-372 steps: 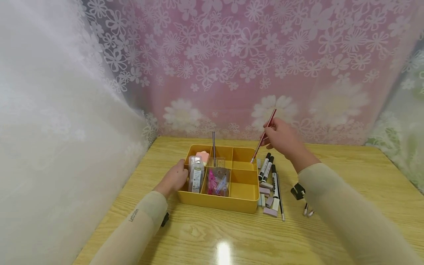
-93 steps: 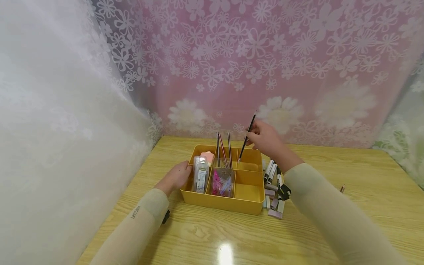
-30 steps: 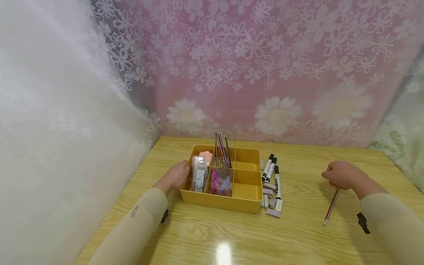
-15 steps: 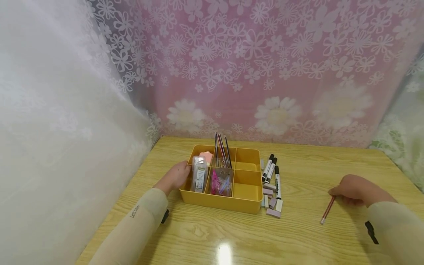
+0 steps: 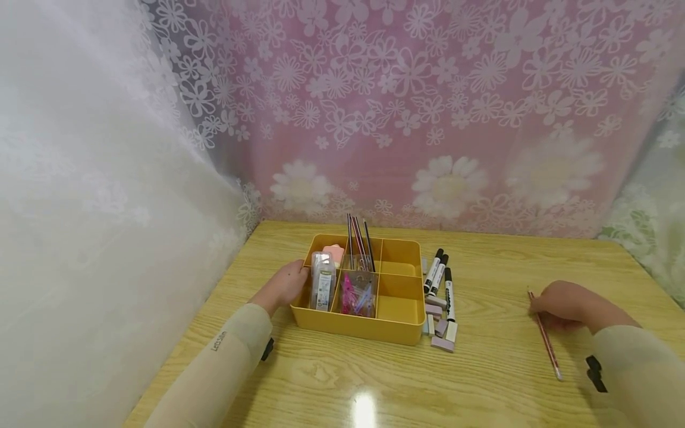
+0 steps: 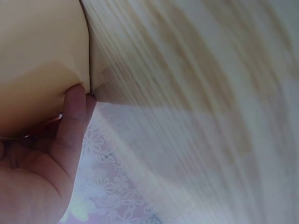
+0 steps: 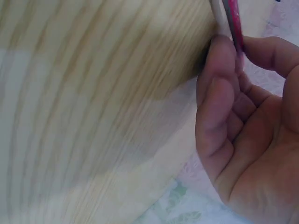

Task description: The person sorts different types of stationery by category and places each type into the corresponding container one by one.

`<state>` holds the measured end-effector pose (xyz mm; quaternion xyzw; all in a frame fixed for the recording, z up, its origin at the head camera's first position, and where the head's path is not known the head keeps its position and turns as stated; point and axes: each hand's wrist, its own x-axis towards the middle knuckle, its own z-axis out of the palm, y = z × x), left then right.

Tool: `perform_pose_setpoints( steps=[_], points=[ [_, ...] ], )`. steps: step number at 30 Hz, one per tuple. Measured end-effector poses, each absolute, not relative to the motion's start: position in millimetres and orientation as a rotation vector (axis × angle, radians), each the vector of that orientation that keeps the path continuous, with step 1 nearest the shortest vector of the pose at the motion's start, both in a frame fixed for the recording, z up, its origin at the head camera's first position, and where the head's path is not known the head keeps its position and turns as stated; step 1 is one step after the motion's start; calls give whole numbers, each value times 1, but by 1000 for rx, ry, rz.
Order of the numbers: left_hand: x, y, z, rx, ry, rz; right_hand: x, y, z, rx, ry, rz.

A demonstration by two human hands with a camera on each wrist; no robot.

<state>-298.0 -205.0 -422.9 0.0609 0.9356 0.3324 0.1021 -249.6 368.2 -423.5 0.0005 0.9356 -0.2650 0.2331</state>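
Observation:
A yellow divided box (image 5: 353, 328) stands on the table, with my left hand (image 5: 283, 285) gripping its left wall. In the left wrist view, fingers (image 6: 74, 105) press against the box's smooth side (image 6: 42, 70). Far to the right, my right hand (image 5: 569, 306) pinches a red pencil (image 5: 547, 345) low over the table, its white-ended end pointing towards me. The right wrist view shows the pencil (image 7: 236, 23) between thumb and fingers. Several pencils (image 5: 360, 238) lean upright in the box's back middle compartment.
Inside the box are a clear plastic case (image 5: 323, 285), a pink item (image 5: 334, 254) and a packet of pink and blue pieces (image 5: 357, 296). Black-capped markers (image 5: 437, 276) and several small eraser blocks (image 5: 442, 343) lie along its right side. A floral curtain (image 5: 428, 119) hangs behind the table.
More pencils stand in the box than earlier, and the black pencil beside the markers is gone from the table. In the last half second the red pencil has swung, its near end going right.

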Motion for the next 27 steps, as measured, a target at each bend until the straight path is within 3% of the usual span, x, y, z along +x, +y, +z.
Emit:
perform_pose_setpoints(
  steps=[8,27],
  points=[
    [-300,-204,-426,180,2762,985,-258,330,-407,-91,2570,-897],
    [-298,-204,-424,162,2747,1008,-284,196,-323,-410,2620,-1414]
  ],
)
